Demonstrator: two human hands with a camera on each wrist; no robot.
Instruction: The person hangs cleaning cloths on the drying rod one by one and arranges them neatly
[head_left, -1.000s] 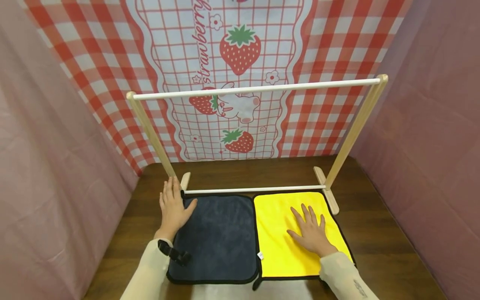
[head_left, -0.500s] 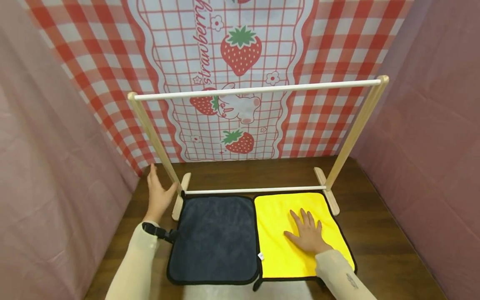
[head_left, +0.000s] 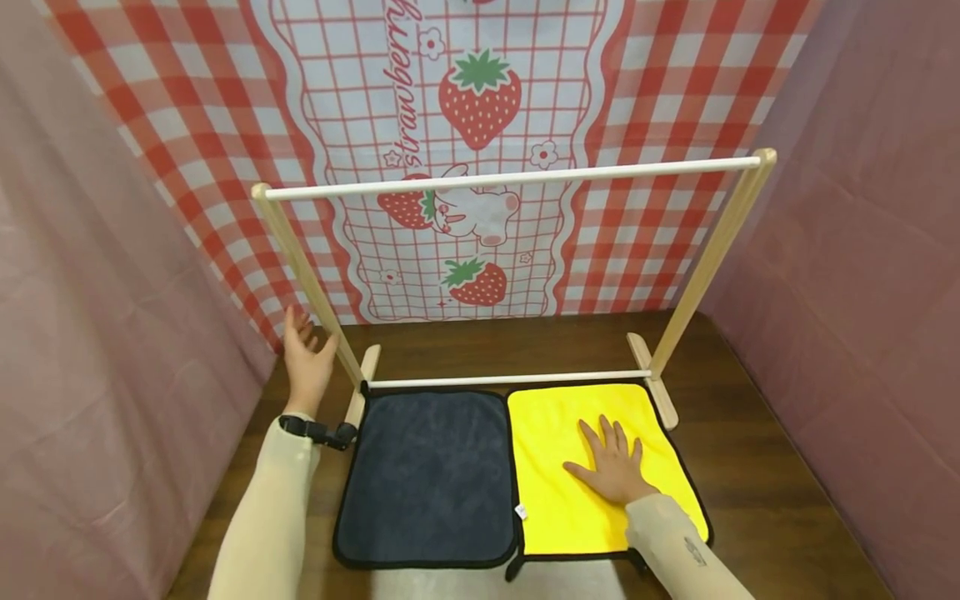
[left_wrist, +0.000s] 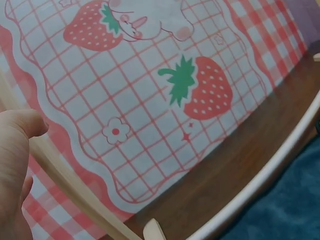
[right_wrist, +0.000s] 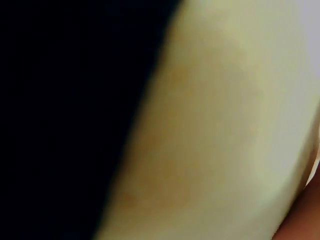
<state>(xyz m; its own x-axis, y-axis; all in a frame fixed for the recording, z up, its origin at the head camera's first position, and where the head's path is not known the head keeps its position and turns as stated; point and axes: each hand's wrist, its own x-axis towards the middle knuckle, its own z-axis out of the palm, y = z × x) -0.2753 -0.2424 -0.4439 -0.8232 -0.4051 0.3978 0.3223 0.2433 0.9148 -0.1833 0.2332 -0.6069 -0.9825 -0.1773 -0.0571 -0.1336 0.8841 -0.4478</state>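
Note:
My left hand (head_left: 307,367) is raised beside the left wooden post (head_left: 309,279) of a drying rack, its thumb at the post and its fingers loosely bent to the left of it. In the left wrist view the thumb (left_wrist: 22,125) overlaps that post. On the yellow towel (head_left: 547,500), my right hand (head_left: 618,471) rests with fingers spread. A dark grey towel (head_left: 431,475) with black edging lies flat to the left of the yellow one, their borders meeting. The right wrist view is blurred, filled by a pale area and a dark shape.
A white top rail (head_left: 517,177) and a white lower rail (head_left: 495,381) span the rack, the lower one just behind the towels. Dark wooden tabletop (head_left: 750,475) lies around them. Checked strawberry cloth (head_left: 645,217) hangs behind; pink curtains (head_left: 862,250) flank the sides.
My left hand has left the dark grey towel's upper left corner, moving left and then up beside the post. My right hand has shifted slightly left on the yellow towel.

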